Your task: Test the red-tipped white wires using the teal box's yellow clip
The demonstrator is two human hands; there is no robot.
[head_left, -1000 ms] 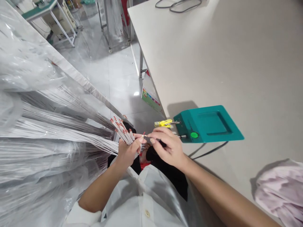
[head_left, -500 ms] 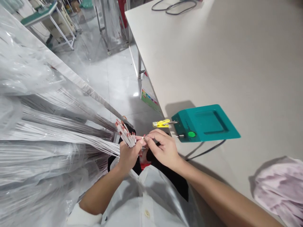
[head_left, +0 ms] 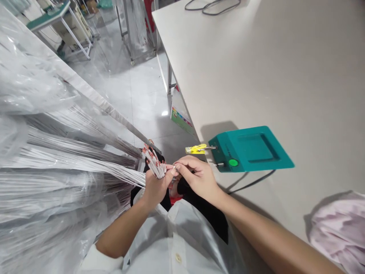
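My left hand point(head_left: 156, 187) is closed around a bundle of white wires point(head_left: 155, 164) whose reddish ends stick up above the fist. At its thumb tip, the thumb and finger of my right hand point(head_left: 198, 176) are pinched together on something small and pale, too small to make out. The two hands meet at the fingertips. Just beyond my right hand, at the table edge, sits a teal device point(head_left: 251, 148) with a green button point(head_left: 233, 163). From its side a metal rod carries a yellow clip-like piece point(head_left: 196, 148).
Long bundles of white wires point(head_left: 71, 156), partly wrapped in clear plastic, hang along a rail at my left. The pale table point(head_left: 270, 83) fills the right side, with a pink cloth point(head_left: 339, 232) and a dark cable point(head_left: 216, 7) on it. A wheeled rack point(head_left: 134, 34) stands behind.
The view has shifted slightly, so the table things sit a little further right. Both hands keep their closed hold, fingertips together.
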